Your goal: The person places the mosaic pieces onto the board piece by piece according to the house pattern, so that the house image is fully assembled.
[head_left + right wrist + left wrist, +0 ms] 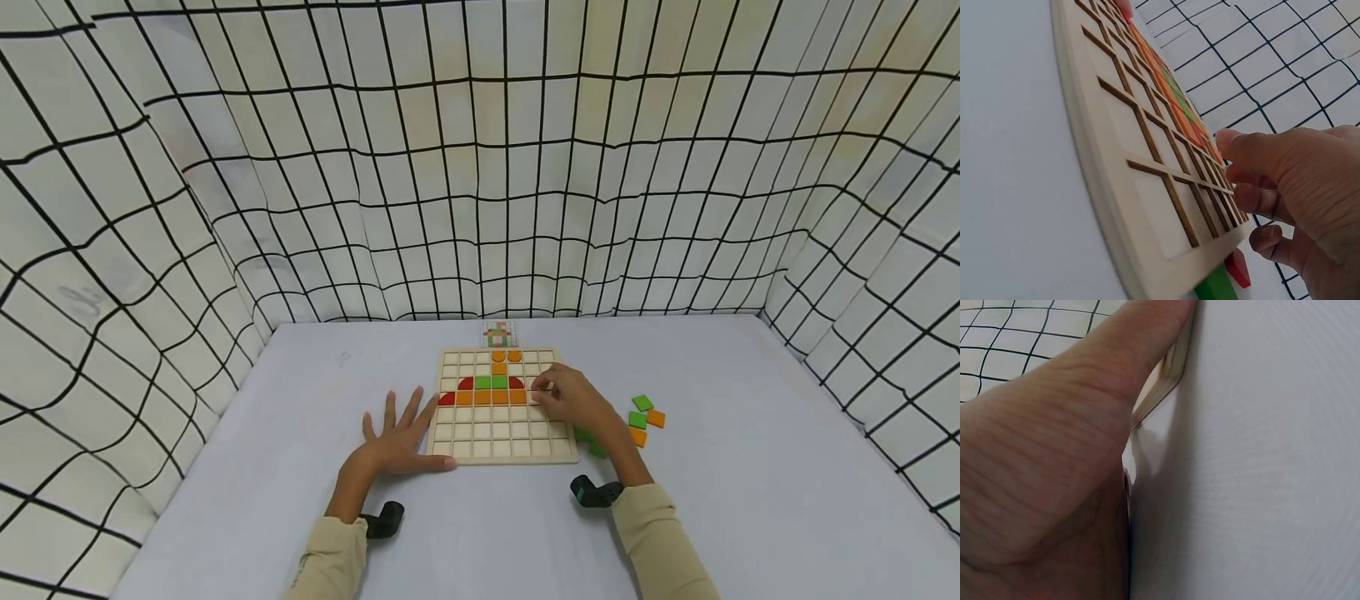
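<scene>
Left hand (397, 447) spread, thumb against board (501, 431) to its right, presumably steadying it. Right hand (573, 396): fingers curled; can't tell whether pinching. Loose tiles (637, 419) right of it, likely for easy reach.

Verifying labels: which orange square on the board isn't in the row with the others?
The orange square directly below the left orange circle; the other four sit side by side in one row.

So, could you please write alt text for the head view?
A person's left hand lies spread at the near left corner of a gridded wooden board on a white table; the right hand curls over its right side. Red, orange and green tiles fill some squares; loose tiles lie right of the board, a small card beyond it.
</scene>
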{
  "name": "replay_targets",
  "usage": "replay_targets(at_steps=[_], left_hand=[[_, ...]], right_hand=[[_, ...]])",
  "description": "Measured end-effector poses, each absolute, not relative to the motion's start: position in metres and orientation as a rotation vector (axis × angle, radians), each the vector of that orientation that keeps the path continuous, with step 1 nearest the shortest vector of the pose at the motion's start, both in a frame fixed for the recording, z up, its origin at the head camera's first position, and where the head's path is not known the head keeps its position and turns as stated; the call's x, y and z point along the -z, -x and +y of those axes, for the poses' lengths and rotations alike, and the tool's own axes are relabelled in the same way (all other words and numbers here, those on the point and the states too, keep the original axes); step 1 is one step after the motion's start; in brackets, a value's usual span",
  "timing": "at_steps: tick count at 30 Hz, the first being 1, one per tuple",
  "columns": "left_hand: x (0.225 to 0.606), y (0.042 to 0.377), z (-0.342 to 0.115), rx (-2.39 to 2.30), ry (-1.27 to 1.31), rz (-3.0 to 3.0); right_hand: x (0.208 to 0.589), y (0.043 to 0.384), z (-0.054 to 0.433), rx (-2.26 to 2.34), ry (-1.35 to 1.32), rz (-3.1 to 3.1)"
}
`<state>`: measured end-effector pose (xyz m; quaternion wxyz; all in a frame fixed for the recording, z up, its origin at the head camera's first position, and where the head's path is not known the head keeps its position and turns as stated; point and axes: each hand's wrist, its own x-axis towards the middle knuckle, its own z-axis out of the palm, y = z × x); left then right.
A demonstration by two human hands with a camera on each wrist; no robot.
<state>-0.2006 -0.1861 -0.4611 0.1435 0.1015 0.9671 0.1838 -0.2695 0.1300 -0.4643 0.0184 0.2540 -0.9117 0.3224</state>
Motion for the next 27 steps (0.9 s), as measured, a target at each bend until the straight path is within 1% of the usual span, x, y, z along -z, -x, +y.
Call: replay_targets(at_steps=[16,27], left_hand=[[0.457,0.199,-0.185,-0.553,-0.29,2.778],[0.458,0.2,-0.185,-0.54,-0.295,2.789]], right_hand=[[0.455,0.259,0.176,-1.033,-0.735,-2.841],[0.464,0.258,0.188,-1.002,-0.707,-2.941]])
